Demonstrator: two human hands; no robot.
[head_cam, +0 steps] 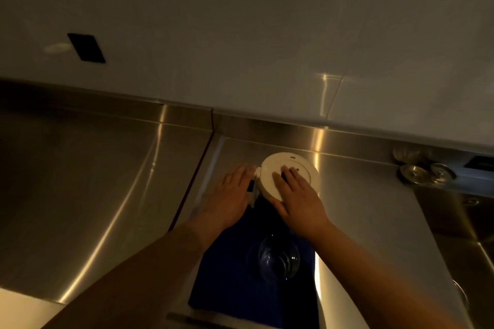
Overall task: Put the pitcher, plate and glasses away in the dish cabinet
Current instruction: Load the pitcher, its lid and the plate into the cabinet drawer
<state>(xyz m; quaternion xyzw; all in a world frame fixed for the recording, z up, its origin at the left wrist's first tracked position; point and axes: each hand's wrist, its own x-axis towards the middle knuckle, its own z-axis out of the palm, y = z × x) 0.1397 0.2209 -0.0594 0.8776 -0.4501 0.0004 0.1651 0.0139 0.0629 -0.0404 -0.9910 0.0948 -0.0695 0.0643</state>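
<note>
Steel runs everywhere under my view: a dim brushed surface with a low backsplash and pale wall tiles beyond it. I see both hands out over a dark blue mat lying on that surface. My right hand lies flat on the white round lid of the pitcher, its fingers spread loosely across the top, pressing rather than gripping. My left hand sits just left of the lid, its fingers extended alongside the pitcher's spout or handle side; I cannot tell whether they close on anything, since the pitcher's body is hidden below the lid and the hands. Nearer to me than both sets of fingers, between my forearms, a clear glass stands on the mat, apart from the pitcher. Well right of my right fingers, at the surface's far edge, shiny round metal fittings sit by a sink. Far to the left, a black plate is set in the wall.
</note>
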